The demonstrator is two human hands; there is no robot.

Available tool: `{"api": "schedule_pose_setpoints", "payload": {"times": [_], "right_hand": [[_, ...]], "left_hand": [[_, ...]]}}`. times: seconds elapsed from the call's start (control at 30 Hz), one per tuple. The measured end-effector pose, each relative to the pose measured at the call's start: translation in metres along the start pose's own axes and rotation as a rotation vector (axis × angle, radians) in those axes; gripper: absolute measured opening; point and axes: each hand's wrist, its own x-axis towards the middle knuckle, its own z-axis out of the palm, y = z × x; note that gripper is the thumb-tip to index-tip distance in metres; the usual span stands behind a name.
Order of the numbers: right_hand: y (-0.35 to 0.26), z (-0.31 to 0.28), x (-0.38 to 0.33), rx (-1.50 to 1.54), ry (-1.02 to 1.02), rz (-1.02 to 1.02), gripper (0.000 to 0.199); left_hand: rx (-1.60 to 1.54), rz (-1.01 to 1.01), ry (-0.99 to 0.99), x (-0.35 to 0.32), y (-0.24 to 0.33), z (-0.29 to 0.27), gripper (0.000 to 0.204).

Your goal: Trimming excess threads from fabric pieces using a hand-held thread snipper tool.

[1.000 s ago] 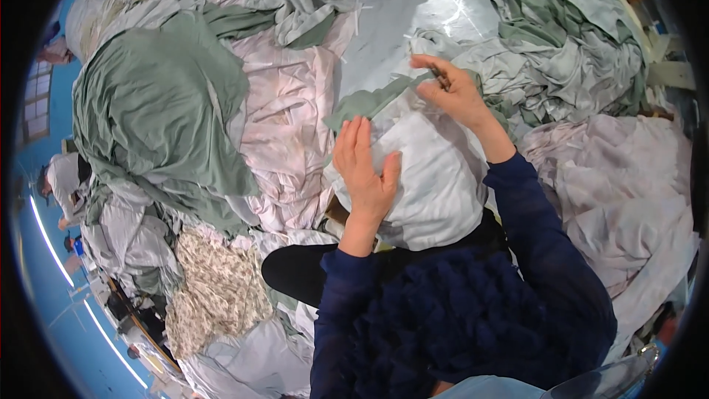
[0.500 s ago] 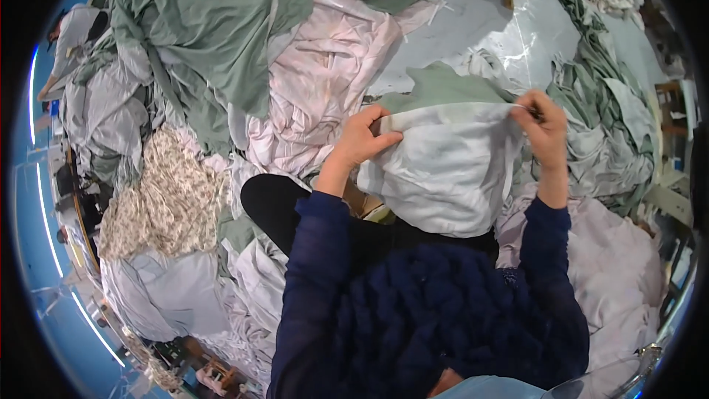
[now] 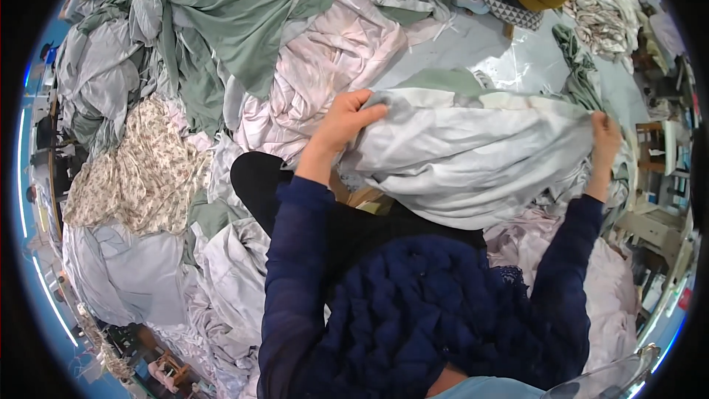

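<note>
All around the frame it's heaps of fabric on a shiny pale floor (image 3: 473, 52): green sheets (image 3: 236, 7) upper left, a pink one (image 3: 325, 66) at center top, a floral piece (image 3: 140, 170) at left. Shelving runs down the right edge. Left hand (image 3: 343, 122) and right hand (image 3: 605, 137) each pinch a top corner of the pale grey cloth (image 3: 473, 155), center right. Compared to half a second back, the hands are wider apart and the cloth is stretched flatter.

We hold a grey sheet (image 3: 473, 155) stretched between left hand (image 3: 343, 122) and right hand (image 3: 605, 137); floral cloth (image 3: 136, 174) at nine o'clock.
</note>
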Motion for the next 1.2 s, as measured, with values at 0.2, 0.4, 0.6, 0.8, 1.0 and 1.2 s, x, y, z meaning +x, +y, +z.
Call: {"api": "schedule_pose_setpoints", "payload": {"times": [0.2, 0.4, 0.6, 0.8, 1.0, 1.2], "right_hand": [[-0.195, 0.003, -0.055, 0.769, -0.156, 0.042, 0.021], [-0.301, -0.005, -0.071, 0.951, -0.391, -0.114, 0.023], [-0.314, 0.018, -0.066, 0.689, -0.403, -0.363, 0.017], [-0.308, 0.026, -0.066, 0.654, -0.381, -0.333, 0.014], [-0.316, 0.033, -0.066, 0.637, -0.352, -0.344, 0.015], [-0.329, 0.031, -0.066, 0.630, -0.350, -0.348, 0.014]], "left_hand": [[-0.194, -0.030, 0.074, 0.011, -0.029, 0.004, 0.015], [-0.121, -0.044, 0.039, 0.016, -0.030, -0.010, 0.015], [0.081, -0.129, -0.075, 0.012, -0.009, -0.030, 0.012], [0.243, -0.222, -0.145, 0.000, -0.008, -0.078, 0.019], [0.330, -0.217, -0.103, -0.010, -0.015, -0.122, 0.016], [0.247, -0.176, -0.026, -0.022, -0.008, -0.135, 0.015]]}}
